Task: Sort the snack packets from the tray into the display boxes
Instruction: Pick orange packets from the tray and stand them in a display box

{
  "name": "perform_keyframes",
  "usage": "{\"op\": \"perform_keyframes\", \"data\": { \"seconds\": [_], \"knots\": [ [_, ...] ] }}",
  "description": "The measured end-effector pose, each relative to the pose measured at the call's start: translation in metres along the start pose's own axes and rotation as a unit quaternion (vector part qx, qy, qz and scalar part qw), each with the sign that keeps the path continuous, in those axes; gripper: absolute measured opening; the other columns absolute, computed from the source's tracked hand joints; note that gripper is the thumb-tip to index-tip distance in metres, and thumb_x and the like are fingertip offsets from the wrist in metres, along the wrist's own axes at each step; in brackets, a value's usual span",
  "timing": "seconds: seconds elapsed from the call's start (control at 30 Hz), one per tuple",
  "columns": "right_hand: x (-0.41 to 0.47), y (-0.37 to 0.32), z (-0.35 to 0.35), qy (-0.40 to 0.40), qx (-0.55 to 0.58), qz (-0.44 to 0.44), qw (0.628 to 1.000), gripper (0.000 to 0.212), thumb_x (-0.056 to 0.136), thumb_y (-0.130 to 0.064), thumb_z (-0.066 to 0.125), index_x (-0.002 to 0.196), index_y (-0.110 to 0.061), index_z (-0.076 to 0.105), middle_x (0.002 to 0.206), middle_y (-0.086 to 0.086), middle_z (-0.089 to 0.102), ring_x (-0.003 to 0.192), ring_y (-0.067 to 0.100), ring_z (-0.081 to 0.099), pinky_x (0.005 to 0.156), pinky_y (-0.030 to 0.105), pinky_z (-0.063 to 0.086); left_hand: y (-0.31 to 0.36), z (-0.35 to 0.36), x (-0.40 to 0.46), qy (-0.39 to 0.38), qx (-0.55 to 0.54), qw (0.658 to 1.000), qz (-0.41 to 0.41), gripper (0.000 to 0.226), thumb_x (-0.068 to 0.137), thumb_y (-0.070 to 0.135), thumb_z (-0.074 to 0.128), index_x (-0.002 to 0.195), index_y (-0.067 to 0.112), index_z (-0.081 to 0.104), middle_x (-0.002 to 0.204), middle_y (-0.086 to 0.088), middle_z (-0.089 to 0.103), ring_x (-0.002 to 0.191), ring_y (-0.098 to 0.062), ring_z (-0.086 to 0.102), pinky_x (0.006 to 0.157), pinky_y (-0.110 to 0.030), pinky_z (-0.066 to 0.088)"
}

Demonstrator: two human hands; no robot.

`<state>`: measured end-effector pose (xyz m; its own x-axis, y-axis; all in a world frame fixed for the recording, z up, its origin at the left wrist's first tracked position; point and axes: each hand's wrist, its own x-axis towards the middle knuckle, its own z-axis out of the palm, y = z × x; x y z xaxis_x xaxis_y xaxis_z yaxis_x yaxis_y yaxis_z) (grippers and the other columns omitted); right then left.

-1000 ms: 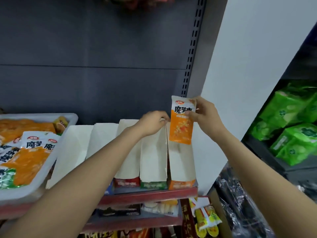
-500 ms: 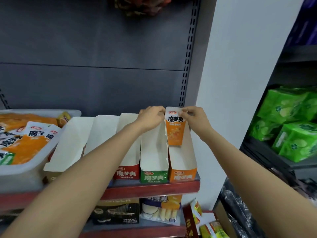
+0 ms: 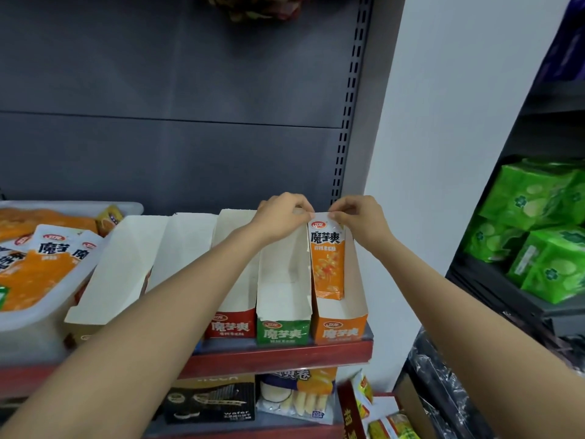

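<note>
At frame centre I see both hands, left hand (image 3: 282, 213) and right hand (image 3: 359, 217), pinching the top edge of the orange snack packet (image 3: 327, 259), which stands inside the orange display box (image 3: 343, 327), rightmost on the shelf (image 3: 278, 356).

Single head view, close, looking forward-down at shelf (image 3: 278, 354).

On the shelf (image 3: 278, 359), whose front edge is dark red, the display boxes have plain white insides and coloured fronts with white lettering: a red box (image 3: 230, 324), a green box (image 3: 282, 332) and, at the right end, an orange box (image 3: 340, 331). The snack packet (image 3: 327, 258) in that orange box is white on top with black characters and orange below with a yellow-and-red picture. At the left end, the pale grey tray (image 3: 28, 321) carries more orange-and-white packets (image 3: 47, 264), and the back panel (image 3: 177, 99) is dark grey.
</note>
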<state>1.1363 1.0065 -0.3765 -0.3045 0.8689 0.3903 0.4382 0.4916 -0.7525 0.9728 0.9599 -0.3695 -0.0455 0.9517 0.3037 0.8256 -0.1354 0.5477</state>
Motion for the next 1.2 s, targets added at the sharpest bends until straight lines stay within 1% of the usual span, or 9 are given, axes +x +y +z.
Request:
{"op": "perform_keyframes", "data": {
  "seconds": [0.3, 0.4, 0.53, 0.7, 0.8, 0.93, 1.03, 1.1, 1.2],
  "knots": [
    [-0.004, 0.005, 0.007, 0.028, 0.009, -0.031, 0.999, 0.009, 0.091, -0.011, 0.057, 0.084, -0.014, 0.061, 0.087, -0.003, 0.061, 0.08, 0.009, 0.057, 0.063, 0.012, 0.041, 0.003, 0.0, 0.002, 0.0, 0.019, 1.0, -0.009, 0.014, 0.092, 0.027, 0.053, 0.099, 0.023, 0.064, 0.108, 0.004, 0.066, 0.107, -0.019, 0.056, 0.098, -0.046, 0.042],
    [-0.005, 0.004, 0.007, 0.025, -0.017, -0.027, 0.999, 0.004, 0.091, -0.013, 0.058, 0.091, -0.014, 0.063, 0.095, 0.001, 0.064, 0.084, 0.01, 0.057, 0.064, 0.011, 0.04, 0.007, -0.001, -0.001, 0.017, 0.057, 0.998, -0.002, 0.023, 0.093, 0.031, 0.051, 0.111, 0.024, 0.063, 0.117, 0.005, 0.064, 0.111, -0.018, 0.055, 0.101, -0.044, 0.039],
    [-0.011, -0.012, 0.003, 0.033, -0.1, -0.054, 0.993, 0.018, 0.09, -0.016, 0.06, 0.107, -0.013, 0.065, 0.113, 0.003, 0.062, 0.102, 0.014, 0.055, 0.081, 0.017, 0.038, 0.01, -0.011, -0.015, 0.086, 0.137, 0.986, 0.029, 0.032, 0.094, 0.032, 0.049, 0.124, 0.024, 0.056, 0.127, 0.004, 0.058, 0.12, -0.018, 0.048, 0.11, -0.043, 0.026],
    [-0.036, -0.061, 0.018, 0.008, -0.087, -0.132, 0.987, 0.015, 0.09, -0.016, 0.059, 0.104, -0.018, 0.066, 0.105, -0.006, 0.062, 0.093, 0.005, 0.056, 0.085, 0.019, 0.044, 0.007, -0.046, -0.067, 0.167, 0.112, 0.978, 0.06, 0.024, 0.093, 0.025, 0.049, 0.114, 0.02, 0.059, 0.112, 0.004, 0.064, 0.106, -0.016, 0.055, 0.093, -0.039, 0.044],
    [-0.051, -0.097, 0.046, -0.052, -0.06, -0.163, 0.983, 0.013, 0.09, -0.018, 0.059, 0.101, -0.019, 0.067, 0.099, -0.006, 0.067, 0.089, 0.007, 0.06, 0.081, 0.02, 0.047, -0.008, -0.076, -0.107, 0.195, 0.052, 0.979, 0.029, 0.019, 0.091, 0.024, 0.052, 0.107, 0.021, 0.062, 0.097, 0.007, 0.067, 0.093, -0.014, 0.061, 0.088, -0.038, 0.047],
    [-0.073, -0.152, 0.099, -0.101, -0.031, -0.198, 0.975, 0.015, 0.092, -0.017, 0.057, 0.102, -0.017, 0.067, 0.098, -0.006, 0.067, 0.088, 0.006, 0.059, 0.071, 0.006, 0.04, -0.045, -0.128, -0.158, 0.248, 0.032, 0.968, -0.027, 0.014, 0.09, 0.025, 0.055, 0.1, 0.024, 0.064, 0.085, 0.011, 0.063, 0.081, -0.008, 0.059, 0.075, -0.03, 0.051],
    [-0.087, -0.189, 0.145, -0.131, -0.025, -0.225, 0.965, 0.016, 0.092, -0.016, 0.056, 0.104, -0.013, 0.067, 0.102, -0.002, 0.067, 0.089, 0.009, 0.059, 0.07, 0.012, 0.041, -0.085, -0.166, -0.188, 0.246, 0.058, 0.964, -0.085, 0.011, 0.09, 0.024, 0.055, 0.099, 0.023, 0.062, 0.084, 0.009, 0.064, 0.084, -0.013, 0.06, 0.073, -0.029, 0.049],
    [-0.092, -0.21, 0.178, -0.166, -0.031, -0.227, 0.959, 0.019, 0.091, -0.014, 0.056, 0.106, -0.007, 0.065, 0.105, 0.003, 0.067, 0.094, 0.015, 0.059, 0.074, 0.019, 0.04, -0.118, -0.186, -0.206, 0.216, 0.094, 0.963, -0.13, 0.014, 0.09, 0.021, 0.055, 0.102, 0.018, 0.062, 0.09, 0.005, 0.066, 0.092, -0.018, 0.061, 0.079, -0.032, 0.049],
    [-0.093, -0.236, 0.225, -0.217, -0.092, -0.215, 0.948, 0.035, 0.09, -0.015, 0.056, 0.123, -0.003, 0.056, 0.12, 0.013, 0.061, 0.113, 0.027, 0.054, 0.083, 0.026, 0.037, -0.168, -0.21, -0.227, 0.17, 0.156, 0.954, -0.192, 0.031, 0.087, 0.021, 0.059, 0.117, 0.013, 0.061, 0.121, -0.007, 0.061, 0.111, -0.025, 0.056, 0.091, -0.037, 0.047]
  ]
}}
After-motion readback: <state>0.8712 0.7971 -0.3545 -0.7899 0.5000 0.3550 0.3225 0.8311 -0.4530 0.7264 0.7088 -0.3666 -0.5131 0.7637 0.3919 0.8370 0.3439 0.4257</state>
